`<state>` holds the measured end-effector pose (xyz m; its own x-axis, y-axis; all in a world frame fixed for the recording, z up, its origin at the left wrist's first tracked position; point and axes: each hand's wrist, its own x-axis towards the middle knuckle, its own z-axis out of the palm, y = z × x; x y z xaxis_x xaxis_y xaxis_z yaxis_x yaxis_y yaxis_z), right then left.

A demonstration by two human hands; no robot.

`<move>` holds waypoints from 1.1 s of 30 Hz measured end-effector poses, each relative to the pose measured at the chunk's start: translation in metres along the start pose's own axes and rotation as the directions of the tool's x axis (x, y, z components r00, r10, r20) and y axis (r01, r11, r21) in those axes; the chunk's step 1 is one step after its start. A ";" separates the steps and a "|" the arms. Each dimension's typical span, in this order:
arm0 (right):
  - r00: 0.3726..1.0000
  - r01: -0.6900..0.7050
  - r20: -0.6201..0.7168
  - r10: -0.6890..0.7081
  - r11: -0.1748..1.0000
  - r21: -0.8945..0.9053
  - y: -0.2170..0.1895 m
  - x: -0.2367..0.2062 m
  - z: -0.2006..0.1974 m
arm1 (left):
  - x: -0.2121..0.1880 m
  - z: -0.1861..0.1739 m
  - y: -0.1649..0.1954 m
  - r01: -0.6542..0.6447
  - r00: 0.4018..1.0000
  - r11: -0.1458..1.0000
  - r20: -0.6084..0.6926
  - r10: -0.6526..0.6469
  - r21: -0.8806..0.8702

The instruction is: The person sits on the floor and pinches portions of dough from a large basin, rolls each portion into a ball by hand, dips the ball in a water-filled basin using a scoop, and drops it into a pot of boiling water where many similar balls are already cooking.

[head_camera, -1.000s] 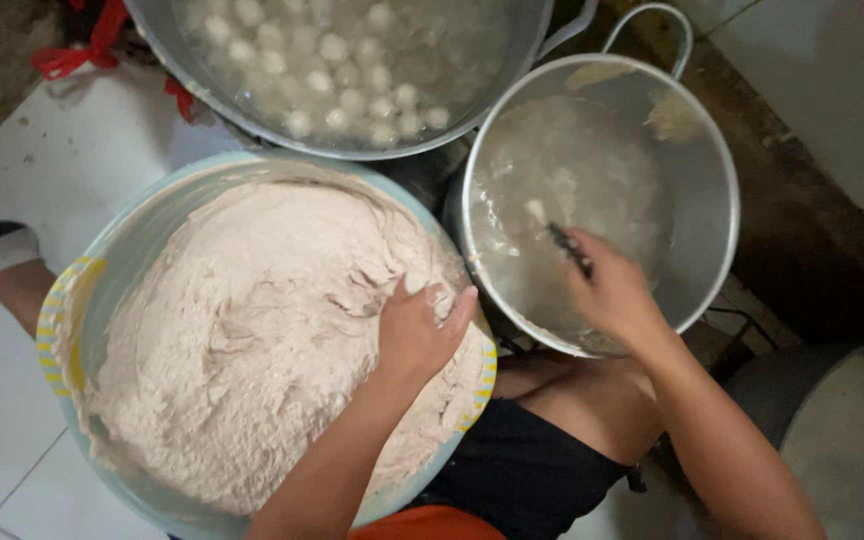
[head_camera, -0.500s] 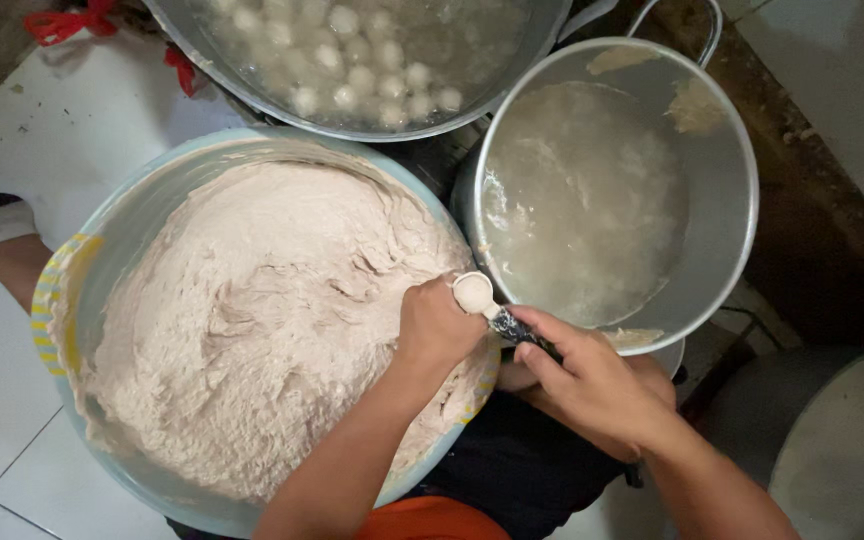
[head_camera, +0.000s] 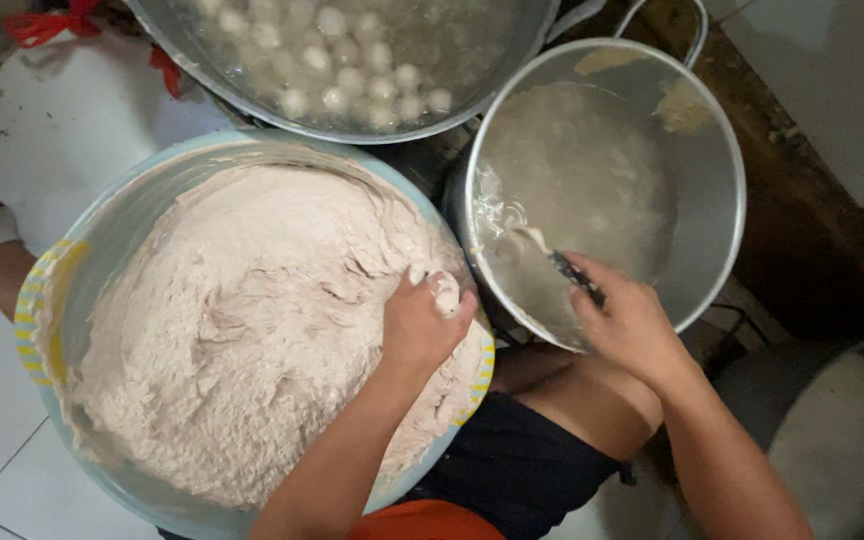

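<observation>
1. Now we are squeezing a small ball of paste [head_camera: 445,290] out of our left hand [head_camera: 420,328], fingers curled tight around it, over the right edge of the big basin [head_camera: 47,310] of pinkish paste [head_camera: 232,320].
2. We are gripping a spoon [head_camera: 552,258] in our right hand [head_camera: 630,322], fingers closed on its handle, its bowl dipping into the water-filled metal pot [head_camera: 727,190].
3. We are seeing white balls [head_camera: 352,60] floating in the wide pan [head_camera: 512,80] beyond the basin.
</observation>
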<state>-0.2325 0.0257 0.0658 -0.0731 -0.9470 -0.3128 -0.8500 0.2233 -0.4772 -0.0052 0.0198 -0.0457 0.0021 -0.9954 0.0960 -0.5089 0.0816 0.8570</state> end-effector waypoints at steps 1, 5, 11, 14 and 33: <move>0.997 -0.082 -0.011 0.082 0.996 -0.017 -0.003 0.000 -0.001 | -0.001 0.002 0.000 0.006 1.000 0.997 0.009 -0.005 -0.073; 0.960 -0.199 0.229 0.162 0.969 0.149 -0.018 -0.019 -0.001 | -0.004 0.008 0.004 0.092 0.996 0.979 0.014 -0.091 -0.182; 0.969 0.118 0.158 -0.188 0.921 0.371 -0.038 -0.046 0.021 | -0.005 0.005 0.012 0.077 0.994 0.955 0.095 -0.051 -0.287; 0.909 -0.222 0.416 -0.005 0.839 0.496 -0.032 -0.042 0.024 | -0.002 0.006 0.016 0.209 0.960 0.977 0.198 -0.196 -0.047; 0.948 -0.287 0.213 0.237 0.926 0.246 -0.002 -0.022 0.004 | -0.009 0.009 0.006 0.042 0.999 0.984 -0.018 -0.046 -0.173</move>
<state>-0.2265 0.0471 0.0702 -0.1599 -0.7956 -0.5843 -0.6380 0.5350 -0.5538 -0.0158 0.0290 -0.0455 0.0408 -0.9970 0.0658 -0.3521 0.0473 0.9348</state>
